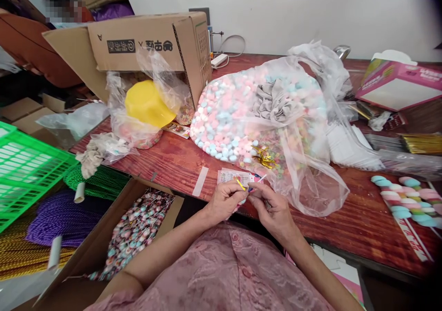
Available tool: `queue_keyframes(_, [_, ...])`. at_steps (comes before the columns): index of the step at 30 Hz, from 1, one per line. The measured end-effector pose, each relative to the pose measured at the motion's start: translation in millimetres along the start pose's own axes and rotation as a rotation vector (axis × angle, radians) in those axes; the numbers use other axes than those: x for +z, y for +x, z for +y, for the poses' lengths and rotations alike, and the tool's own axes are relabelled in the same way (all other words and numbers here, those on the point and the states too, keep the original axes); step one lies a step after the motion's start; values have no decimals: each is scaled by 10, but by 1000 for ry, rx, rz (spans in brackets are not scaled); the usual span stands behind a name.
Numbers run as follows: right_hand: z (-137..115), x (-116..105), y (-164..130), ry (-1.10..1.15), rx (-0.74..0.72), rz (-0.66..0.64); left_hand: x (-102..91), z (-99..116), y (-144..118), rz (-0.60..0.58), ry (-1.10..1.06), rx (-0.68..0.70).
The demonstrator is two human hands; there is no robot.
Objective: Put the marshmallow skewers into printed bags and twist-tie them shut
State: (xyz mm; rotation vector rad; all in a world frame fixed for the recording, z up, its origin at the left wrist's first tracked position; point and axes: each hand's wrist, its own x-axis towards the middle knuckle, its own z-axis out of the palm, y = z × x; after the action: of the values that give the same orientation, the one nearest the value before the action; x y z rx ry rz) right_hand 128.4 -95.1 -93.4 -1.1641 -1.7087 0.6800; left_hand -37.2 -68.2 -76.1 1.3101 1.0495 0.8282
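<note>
My left hand (224,199) and my right hand (271,206) meet at the near edge of the red wooden table (179,161). Together they pinch a small packet (238,178) with a printed card top, and a thin gold twist tie (241,184) runs between the fingertips. What lies inside the packet is hidden by my fingers. Just beyond the hands lies a big clear plastic bag of pastel marshmallows (235,118), with a bunch of gold twist ties (264,158) lying on it.
A cardboard box of finished packets (134,230) sits low at my left, beside a green crate (31,168) and rope coils. A large carton (148,44), a yellow bowl (148,104), a pink box (400,81) and twisted marshmallow sticks (407,196) crowd the table.
</note>
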Motion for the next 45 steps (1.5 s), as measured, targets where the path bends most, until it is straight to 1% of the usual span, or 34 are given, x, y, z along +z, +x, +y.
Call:
queue_keyframes(2, [11,32,-56,47,38,88,-11,12,15,5,0,43])
queue_keyframes(5, [10,78,-122,162,186,149,-23,49,28,20,36,95])
queue_keyframes(7, [-9,95,-133,264,290,132,-18,78,25,18,81,124])
queue_keyframes(10, [-53,92,-103,428,418,67,6,107,12,-3,156,178])
queue_keyframes(14, [-74,57,-42,561,541,22,26,107,-4,-17,199,231])
queue_keyframes(23, [89,-12,-7,664,598,-213,-55,105,-12,-124,252,257])
queue_keyframes(26, [108,-18,-9,710,605,-296,-69,125,-2,-194,263,240])
queue_keyframes(29, [98,-44,-9,731,587,-390,-77,113,15,-276,209,190])
queue_keyframes(32, [86,-96,-22,631,493,-433,-86,74,27,-325,93,89])
queue_keyframes(35, [78,-157,-56,387,313,-397,-96,81,22,-341,12,-84])
queue_keyframes(37, [70,-191,-86,190,129,-353,-99,139,12,-362,-7,-197])
queue_keyframes(39, [58,-216,-116,2,-108,-278,-96,223,3,-395,-20,-267])
queue_keyframes(42, [36,-241,-151,-194,-455,-130,-86,320,1,-452,-61,-290])
queue_keyframes(44, [21,-262,-163,-267,-612,-66,-80,333,11,-500,-101,-290])
queue_keyframes(45, [13,-277,-164,-288,-673,-55,-79,326,18,-526,-122,-295])
